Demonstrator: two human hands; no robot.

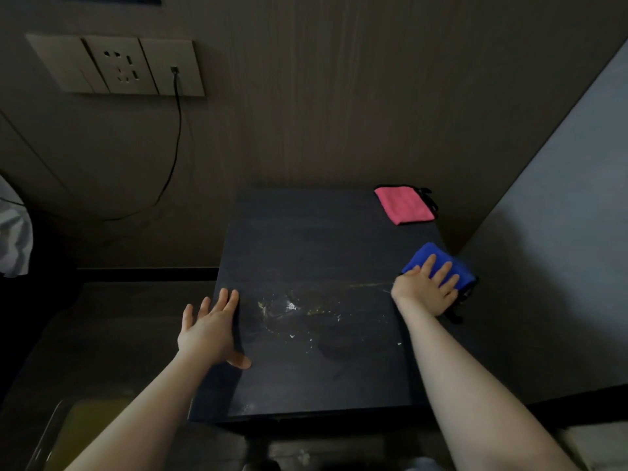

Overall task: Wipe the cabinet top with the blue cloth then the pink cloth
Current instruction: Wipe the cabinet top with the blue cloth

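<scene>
The dark cabinet top (306, 239) fills the middle of the frame, with a patch of pale crumbs and a wet-looking smear (295, 311) spread across its lower centre. At the right edge of the frame's middle the right hand (424, 287) lies flat on the blue cloth (438, 263), fingers spread and pressing down rather than closed around it; the cloth sits at the cabinet's right rim, part of it seeming to hang past the edge. The left hand (210, 328) rests open at the cabinet's left edge in the lower left of centre, fingers apart, holding nothing. The pink cloth (404, 203) lies folded at the far right corner, in the upper right of the surface, well apart from both hands. Both cloths look soft, light and limp, likely to bunch or slide if pushed by one corner, so a flat palm over the middle of the folded pad seems the safest hold. The blue cloth's wiping pass looks barely begun, since the mess remains.
</scene>
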